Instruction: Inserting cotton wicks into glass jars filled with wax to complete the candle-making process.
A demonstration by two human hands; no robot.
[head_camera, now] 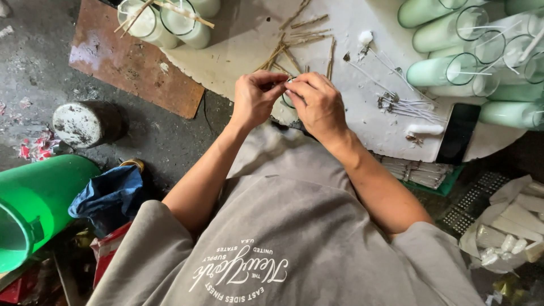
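While both hands meet at the near edge of the white round table [238, 62], the left hand [255, 99] pinches its fingers [272, 85] together on something too small to make out; the right hand [318, 105] curls over a small clear glass [287, 100], mostly hidden beneath it, its fingers closed about the rim; whether the left hand touches the glass I cannot tell. Just beyond the hands lie thin brown sticks [294, 42]; to the right, white wicks [405, 105] with metal bases, and a black phone [458, 133]; pale green glass candles [453, 71] lie stacked at the far right; a green bucket [34, 204] sits on the floor at left.
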